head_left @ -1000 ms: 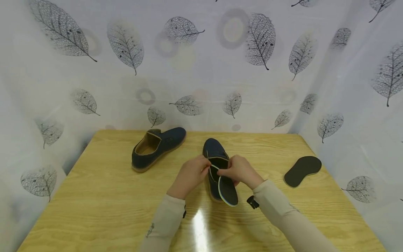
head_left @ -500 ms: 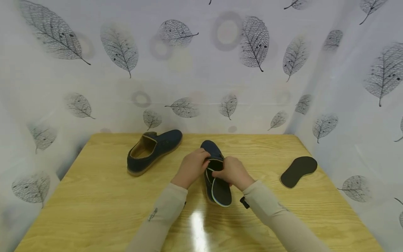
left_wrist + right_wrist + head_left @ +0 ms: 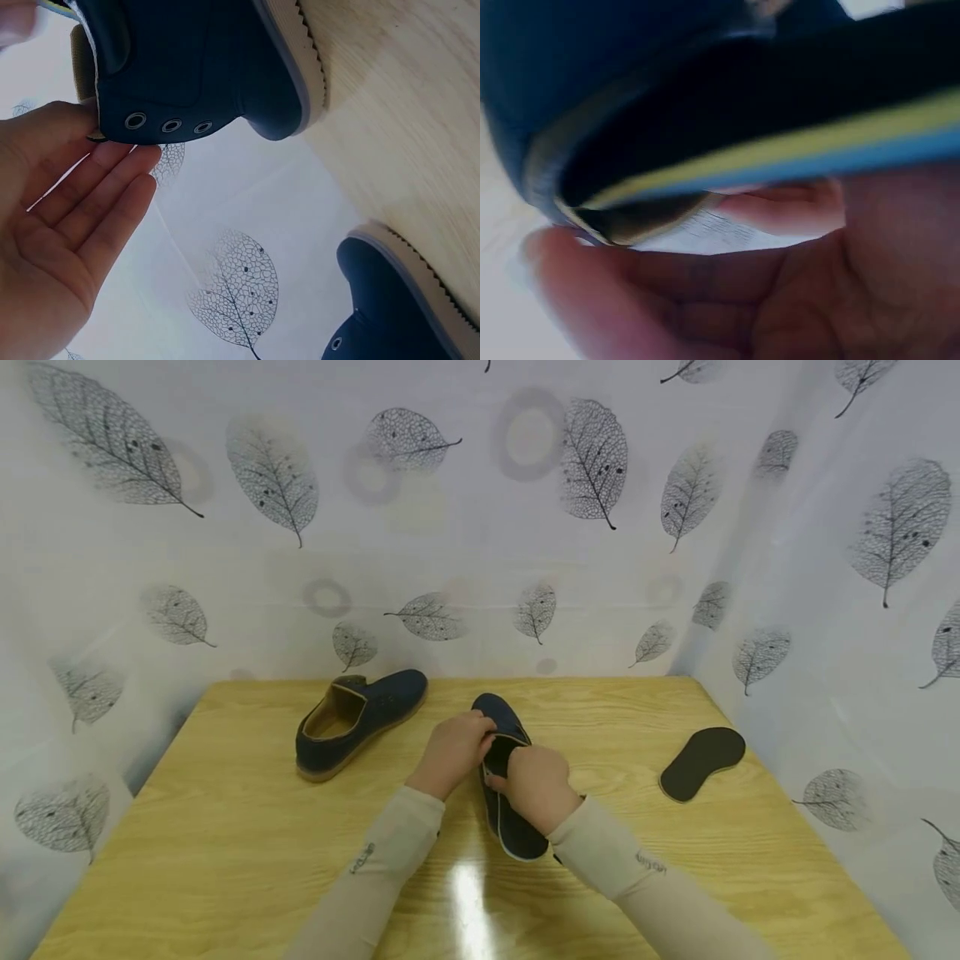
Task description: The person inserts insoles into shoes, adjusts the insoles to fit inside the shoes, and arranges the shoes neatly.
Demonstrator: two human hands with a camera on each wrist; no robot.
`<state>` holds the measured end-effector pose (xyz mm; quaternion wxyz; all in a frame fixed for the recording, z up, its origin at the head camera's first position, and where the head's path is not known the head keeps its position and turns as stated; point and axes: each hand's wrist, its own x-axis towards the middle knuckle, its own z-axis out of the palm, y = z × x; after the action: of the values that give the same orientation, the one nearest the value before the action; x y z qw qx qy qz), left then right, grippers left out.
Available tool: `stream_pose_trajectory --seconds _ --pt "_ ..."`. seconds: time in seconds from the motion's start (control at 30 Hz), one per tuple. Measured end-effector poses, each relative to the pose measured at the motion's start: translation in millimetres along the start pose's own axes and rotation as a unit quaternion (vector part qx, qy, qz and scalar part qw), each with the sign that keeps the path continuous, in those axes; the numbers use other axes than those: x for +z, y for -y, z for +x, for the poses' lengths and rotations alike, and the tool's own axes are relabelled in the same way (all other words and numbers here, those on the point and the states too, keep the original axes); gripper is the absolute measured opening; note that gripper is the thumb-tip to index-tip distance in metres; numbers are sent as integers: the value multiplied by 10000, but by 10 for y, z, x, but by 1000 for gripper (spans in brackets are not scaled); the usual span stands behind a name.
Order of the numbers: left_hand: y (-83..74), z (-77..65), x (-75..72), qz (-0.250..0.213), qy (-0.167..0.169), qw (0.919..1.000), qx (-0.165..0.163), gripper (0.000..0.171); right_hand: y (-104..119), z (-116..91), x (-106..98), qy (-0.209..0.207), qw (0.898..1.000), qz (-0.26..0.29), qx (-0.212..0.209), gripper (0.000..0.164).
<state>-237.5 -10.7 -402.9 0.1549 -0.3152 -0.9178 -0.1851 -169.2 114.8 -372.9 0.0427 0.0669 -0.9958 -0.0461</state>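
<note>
A navy lace-up shoe without laces lies mid-table, toe pointing away from me. At its opening, my left hand pinches the edge by the eyelets; the left wrist view shows thumb and fingertips at that edge beside the metal eyelets. My right hand grips a dark insole whose front part is inside the shoe and whose heel end sticks out over the shoe's back. Seen from the right wrist, the insole's edge is striped yellow and blue. The insole's front end is hidden in the shoe.
The matching navy shoe stands at the back left with its opening facing up. A second dark insole lies flat near the right edge of the wooden table. A white leaf-print curtain hangs behind and beside the table.
My right hand has moved left over the shoe, turning knuckles up, and the insole now lies deeper and more in line with the shoe. My left hand has stayed at the opening.
</note>
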Motion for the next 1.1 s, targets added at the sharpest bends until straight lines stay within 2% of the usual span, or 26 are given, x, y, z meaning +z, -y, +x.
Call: stream_pose_trajectory --seconds 0.07,0.13,0.23,0.33,0.4,0.6,0.63,0.73,0.87,1.1 --pt "18 1 17 19 25 10000 -19 8 25 -129 -56 67 9999 151 6 61" --pt "39 2 28 -5 83 9999 -62 9 24 -267 -103 249 9974 678 -49 61" --pt "76 15 27 -45 202 9996 -177 10 11 -436 -131 779 9818 1731 -25 60" --pt "110 40 11 -39 335 9989 -314 10 18 -526 -118 877 9697 2278 -56 61" --pt "129 57 6 -51 369 9986 -368 10 49 -561 -119 806 9688 2345 -37 62" --pt "149 102 -16 -231 365 9979 -476 9 147 -578 -124 552 9792 1951 80 59" --pt "149 110 -21 -267 362 9978 -485 9 143 -564 -126 532 9783 2001 120 58" --pt "145 128 -32 -364 416 9972 -512 9 93 -511 -144 547 9672 2467 261 53" --pt "135 149 -46 -467 495 9961 -558 9 -10 -426 -156 513 9558 2883 270 49" --pt "115 159 -55 -602 620 9942 -635 9 -87 -280 -100 534 9526 2983 285 49"
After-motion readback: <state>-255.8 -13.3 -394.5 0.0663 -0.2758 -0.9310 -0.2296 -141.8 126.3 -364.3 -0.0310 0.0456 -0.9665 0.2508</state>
